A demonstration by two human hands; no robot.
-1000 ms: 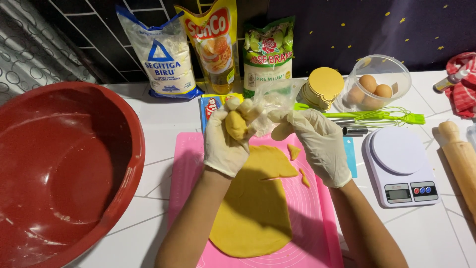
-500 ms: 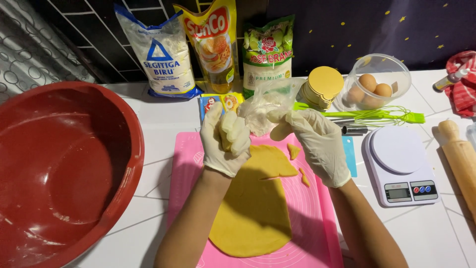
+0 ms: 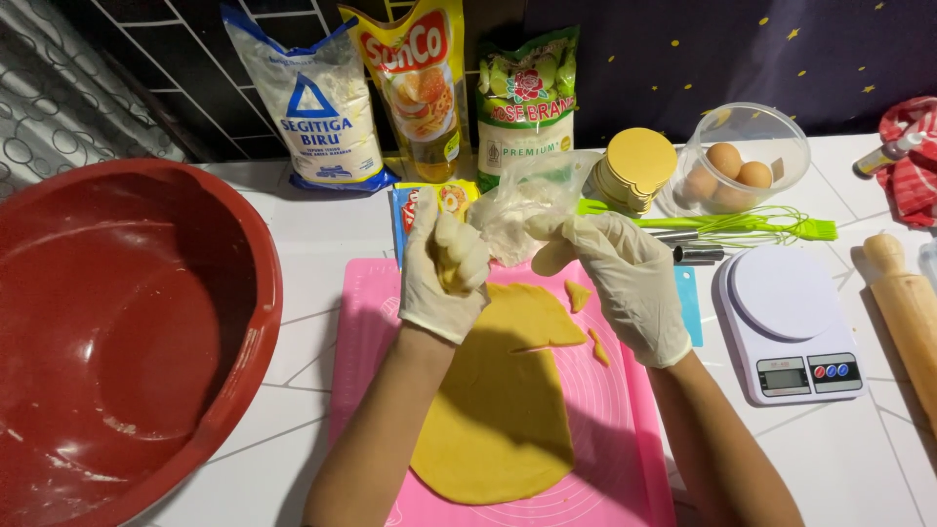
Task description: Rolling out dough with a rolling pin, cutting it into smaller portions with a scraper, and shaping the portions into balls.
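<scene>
Both my hands wear thin white gloves and hover over the far end of a pink silicone mat [image 3: 625, 429]. My left hand [image 3: 441, 268] is closed around a lump of yellow dough scraps [image 3: 451, 278]. My right hand [image 3: 625, 278] pinches a small piece of dough at its fingertips, close to a crumpled clear plastic bag [image 3: 517, 210]. A rolled-out sheet of yellow dough [image 3: 508, 410] lies on the mat below my hands, with a couple of loose scraps [image 3: 578, 295] beside it.
A large red bowl [image 3: 107, 332] fills the left. At the back stand a flour bag [image 3: 317, 102], an oil pouch [image 3: 415, 83] and a green packet [image 3: 527, 98]. To the right are yellow round cutouts [image 3: 634, 166], eggs in a clear bowl [image 3: 744, 161], a green whisk [image 3: 742, 226], a white scale [image 3: 791, 327] and a rolling pin [image 3: 903, 307].
My left hand has closed tighter around the dough lump and turned, hiding most of it. The plastic bag has settled behind my hands. My right hand stays nearly still.
</scene>
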